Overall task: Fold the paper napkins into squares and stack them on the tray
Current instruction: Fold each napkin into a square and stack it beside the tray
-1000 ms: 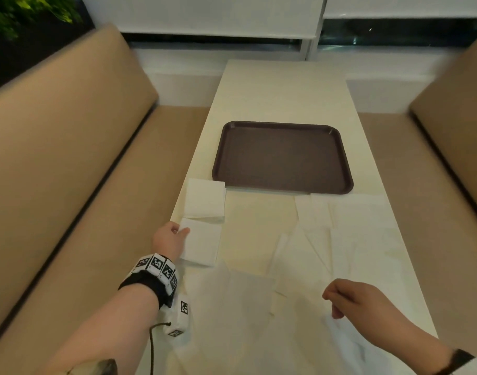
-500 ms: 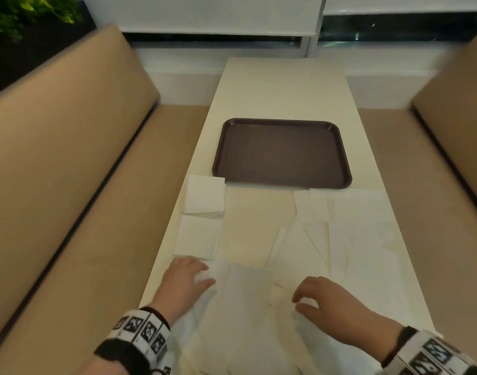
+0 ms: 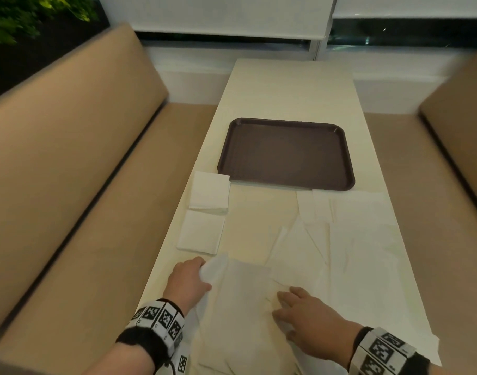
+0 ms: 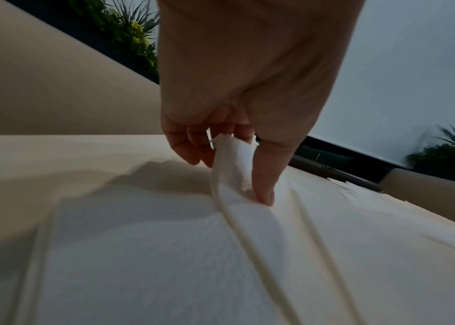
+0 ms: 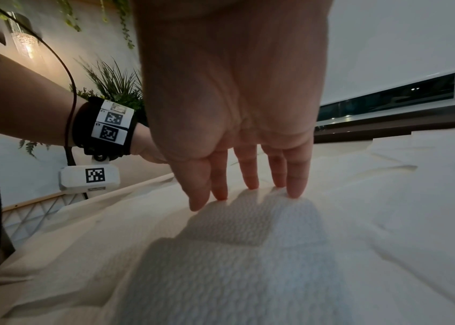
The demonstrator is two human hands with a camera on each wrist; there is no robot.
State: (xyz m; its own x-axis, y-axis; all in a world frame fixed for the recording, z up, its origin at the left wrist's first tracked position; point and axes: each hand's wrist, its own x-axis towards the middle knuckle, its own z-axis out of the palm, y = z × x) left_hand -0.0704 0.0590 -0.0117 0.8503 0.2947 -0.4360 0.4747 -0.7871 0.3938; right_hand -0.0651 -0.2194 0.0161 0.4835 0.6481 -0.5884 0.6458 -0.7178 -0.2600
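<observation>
Napkins were the business here, and the change was plain: a second before, the left hand (image 3: 187, 282) had been setting a folded square (image 3: 201, 231) down at the counter's (image 3: 286, 87) left edge, just nearer than another folded square (image 3: 210, 191); by this moment it had pulled back to the near end and taken up the corner of a fresh unfolded napkin (image 3: 240, 307). The right hand (image 3: 307, 320), which had hovered half-curled over the loose sheets, had come down onto that same napkin. My reading — one napkin finished, the next fold just starting. The tray (image 3: 286, 154) lay bare further up the counter, so no stacking had happened yet; both finished squares sat beside its near left corner, not on it.

The left grip was a pinch: in the left wrist view the napkin's corner (image 4: 233, 158) stood lifted between thumb and curled fingers (image 4: 190, 145), the thumb tip pointing down at the sheet. The right grip held nothing — fingers (image 5: 250, 171) straight and slightly spread, tips pressing the embossed paper flat. More unfolded napkins (image 3: 362, 239) lay overlapping across the right half of the counter, awaiting their turn.
</observation>
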